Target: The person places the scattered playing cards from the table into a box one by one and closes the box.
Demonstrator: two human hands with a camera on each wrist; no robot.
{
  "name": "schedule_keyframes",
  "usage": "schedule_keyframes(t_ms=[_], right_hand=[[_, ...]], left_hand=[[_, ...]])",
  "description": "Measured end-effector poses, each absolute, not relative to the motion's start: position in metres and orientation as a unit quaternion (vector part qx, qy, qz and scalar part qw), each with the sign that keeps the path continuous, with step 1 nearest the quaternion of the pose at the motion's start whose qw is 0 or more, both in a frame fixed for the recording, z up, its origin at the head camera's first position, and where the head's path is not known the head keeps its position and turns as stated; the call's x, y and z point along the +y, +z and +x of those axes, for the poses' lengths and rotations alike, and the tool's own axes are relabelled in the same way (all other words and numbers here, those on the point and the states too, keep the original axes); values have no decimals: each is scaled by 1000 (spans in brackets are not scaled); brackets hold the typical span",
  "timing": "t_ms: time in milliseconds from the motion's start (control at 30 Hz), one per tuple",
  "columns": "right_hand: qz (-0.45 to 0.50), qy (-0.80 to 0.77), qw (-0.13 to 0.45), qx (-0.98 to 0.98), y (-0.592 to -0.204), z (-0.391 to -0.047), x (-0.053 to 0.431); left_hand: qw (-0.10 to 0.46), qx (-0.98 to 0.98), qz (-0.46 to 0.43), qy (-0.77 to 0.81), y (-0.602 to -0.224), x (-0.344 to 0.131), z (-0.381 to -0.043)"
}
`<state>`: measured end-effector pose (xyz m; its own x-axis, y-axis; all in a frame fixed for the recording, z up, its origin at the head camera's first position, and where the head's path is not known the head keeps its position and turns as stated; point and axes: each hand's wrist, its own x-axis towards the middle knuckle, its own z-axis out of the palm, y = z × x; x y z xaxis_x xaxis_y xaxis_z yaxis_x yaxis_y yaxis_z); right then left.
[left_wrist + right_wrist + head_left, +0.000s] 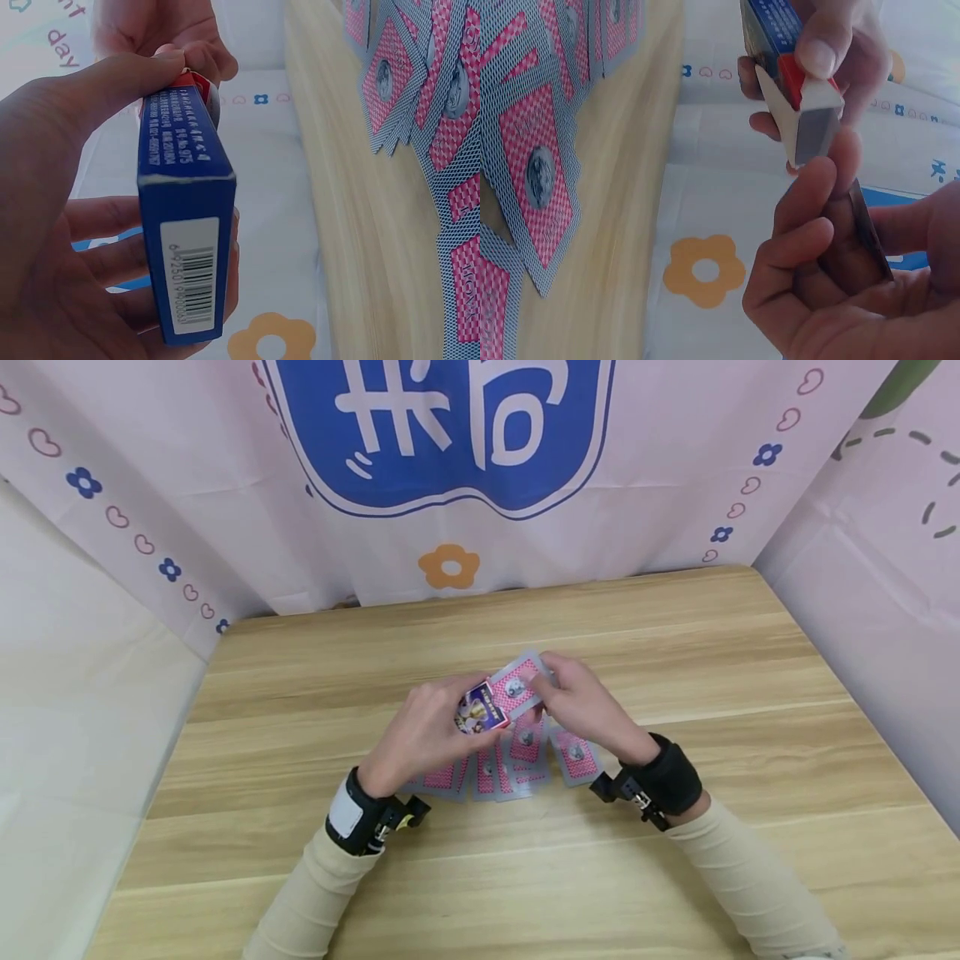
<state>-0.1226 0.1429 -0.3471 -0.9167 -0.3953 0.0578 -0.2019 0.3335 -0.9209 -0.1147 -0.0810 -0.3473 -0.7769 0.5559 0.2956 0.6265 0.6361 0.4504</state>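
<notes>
My left hand (423,727) grips a small blue playing card box (480,710) above the table, thumb along one side and fingers along the other. Its barcode end (191,277) faces the left wrist camera. In the right wrist view the far end of the box stands open, with white flaps (780,112) spread. A pink-backed playing card (513,687) lies between that open end and my right hand (592,706), which pinches it; whether more cards lie under it I cannot tell. Beneath the hands, several cards (486,774) lie back up, overlapping.
One card (577,756) lies a little apart, below the right hand. The wooden table (525,877) ends at the back against a printed cloth (247,552). Each wrist wears a black strap (663,777) with a small camera.
</notes>
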Motion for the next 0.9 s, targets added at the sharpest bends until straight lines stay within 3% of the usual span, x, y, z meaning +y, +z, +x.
schedule_keyframes(t_ms=[233, 567, 900], right_hand=[[-213, -538, 149, 801, -349, -122, 140], [-182, -530, 98, 822, -345, -126, 151], [-202, -522, 125, 820, -349, -126, 148]], left_hand=[[65, -902, -333, -266, -349, -83, -115], [56, -904, -329, -266, -348, -84, -115], [60, -898, -345, -268, -348, -83, -116]])
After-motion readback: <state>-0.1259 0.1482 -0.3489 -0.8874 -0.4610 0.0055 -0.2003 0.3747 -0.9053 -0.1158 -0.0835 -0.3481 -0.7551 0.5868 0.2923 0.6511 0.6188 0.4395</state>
